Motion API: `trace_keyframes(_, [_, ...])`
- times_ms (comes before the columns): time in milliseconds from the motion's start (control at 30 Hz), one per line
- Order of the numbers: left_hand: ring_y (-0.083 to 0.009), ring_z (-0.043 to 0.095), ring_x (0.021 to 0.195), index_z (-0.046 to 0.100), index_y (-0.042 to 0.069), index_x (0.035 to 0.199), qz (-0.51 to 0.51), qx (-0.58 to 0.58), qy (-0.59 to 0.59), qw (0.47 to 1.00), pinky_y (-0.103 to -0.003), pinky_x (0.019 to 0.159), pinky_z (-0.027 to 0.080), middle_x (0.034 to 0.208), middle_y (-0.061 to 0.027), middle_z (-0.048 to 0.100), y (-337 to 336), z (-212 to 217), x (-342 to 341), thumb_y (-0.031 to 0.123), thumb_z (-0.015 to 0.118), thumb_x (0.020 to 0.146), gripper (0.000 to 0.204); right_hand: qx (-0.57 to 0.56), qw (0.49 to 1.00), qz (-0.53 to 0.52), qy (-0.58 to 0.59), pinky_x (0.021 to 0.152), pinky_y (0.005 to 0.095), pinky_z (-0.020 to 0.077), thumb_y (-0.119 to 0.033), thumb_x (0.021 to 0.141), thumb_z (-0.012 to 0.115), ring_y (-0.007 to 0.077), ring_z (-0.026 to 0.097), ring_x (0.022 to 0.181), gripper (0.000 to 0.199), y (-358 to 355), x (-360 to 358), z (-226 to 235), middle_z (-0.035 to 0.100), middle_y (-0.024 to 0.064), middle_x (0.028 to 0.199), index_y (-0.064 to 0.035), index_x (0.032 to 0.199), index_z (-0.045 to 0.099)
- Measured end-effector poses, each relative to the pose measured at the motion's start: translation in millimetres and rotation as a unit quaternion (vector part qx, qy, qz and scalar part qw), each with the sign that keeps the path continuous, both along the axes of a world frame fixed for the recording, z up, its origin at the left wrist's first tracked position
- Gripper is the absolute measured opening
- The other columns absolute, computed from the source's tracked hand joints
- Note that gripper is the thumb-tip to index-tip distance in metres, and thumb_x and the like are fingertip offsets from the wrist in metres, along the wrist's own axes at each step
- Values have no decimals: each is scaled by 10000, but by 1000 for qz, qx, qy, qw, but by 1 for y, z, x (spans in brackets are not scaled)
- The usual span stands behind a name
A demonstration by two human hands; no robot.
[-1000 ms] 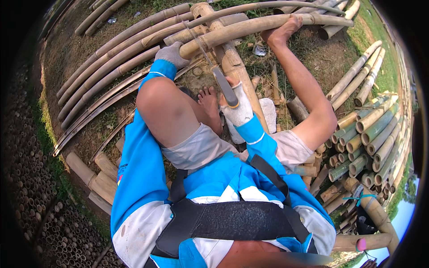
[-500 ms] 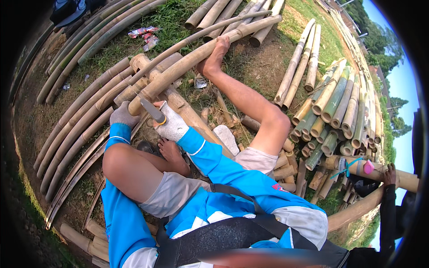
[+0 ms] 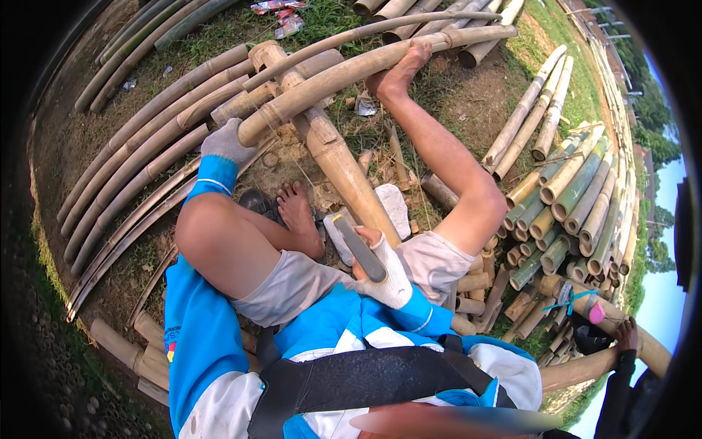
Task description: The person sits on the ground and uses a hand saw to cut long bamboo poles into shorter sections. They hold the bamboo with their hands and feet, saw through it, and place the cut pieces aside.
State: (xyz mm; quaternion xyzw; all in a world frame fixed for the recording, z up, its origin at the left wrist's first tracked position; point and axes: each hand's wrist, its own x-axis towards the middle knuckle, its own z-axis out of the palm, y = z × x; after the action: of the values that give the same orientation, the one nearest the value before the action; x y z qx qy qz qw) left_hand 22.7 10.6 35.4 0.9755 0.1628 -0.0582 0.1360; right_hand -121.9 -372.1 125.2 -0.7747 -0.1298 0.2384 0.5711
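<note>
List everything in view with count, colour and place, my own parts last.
Bamboo pole: one, tan, upper centre
Support: one, tan, beneath the pole
Saw handle: one, grey, in the right hand
Loose poles: several, tan, ground at left
Pole stack: many, green and tan, right
Wrappers: some, red, silver, top
Slab: count unclear, white, beside the support
Tie: one, turquoise, lower right
Co-worker's sleeve: one, black, lower right
Left hand: one, grey-gloved, at the pole's end
Right hand: one, white-gloved, gripping the handle
Feet: two, bare, one against the pole
</note>
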Motion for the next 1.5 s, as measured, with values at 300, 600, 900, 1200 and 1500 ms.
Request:
trace_keyframes(300, [-402, 720, 1069, 646, 198, 1309, -16, -28, 17, 999, -497, 952, 571, 1153, -198, 751, 3, 1, -9, 509, 788, 761, 646, 2, 989, -8, -151, 954, 378, 530, -33, 869, 694, 325, 652, 1113, 550, 141, 129, -119, 616, 191, 1227, -51, 1383, 501])
trace_keyframes(600, [-393, 730, 1031, 659, 192, 1216, 6, -46, 9, 999, -503, 918, 578, 1110, -165, 763, 3, -5, -7, 506, 798, 758, 572, -72, 980, -17, -184, 941, 407, 525, -11, 876, 625, 332, 647, 1092, 519, -36, -35, -36, 590, 224, 1255, -7, 1380, 505])
trace_keyframes(900, [-369, 734, 1033, 654, 178, 1218, -6, -33, -16, 999, -502, 898, 584, 1102, -165, 762, 2, -11, -18, 502, 815, 744, 596, 49, 968, 45, -243, 949, 370, 522, 47, 907, 621, 261, 643, 1064, 494, 168, 159, -91, 620, 182, 1206, -23, 1374, 477])
trace_keyframes(1200, [-390, 723, 1032, 648, 185, 1236, 0, -47, -5, 999, -508, 890, 574, 1101, -164, 759, 3, -12, -15, 481, 811, 763, 581, 7, 964, 1, -266, 957, 355, 507, -162, 951, 629, 210, 615, 1091, 496, -29, -21, -68, 598, 144, 1233, 20, 1394, 500])
trace_keyframes(1500, [-360, 723, 1053, 650, 195, 1222, -1, -36, -59, 998, -490, 908, 575, 1126, -133, 754, -1, -18, -20, 463, 817, 761, 559, 19, 966, 41, -254, 975, 369, 515, 8, 922, 633, 272, 634, 1089, 522, 105, 104, -72, 586, 184, 1241, -21, 1418, 476])
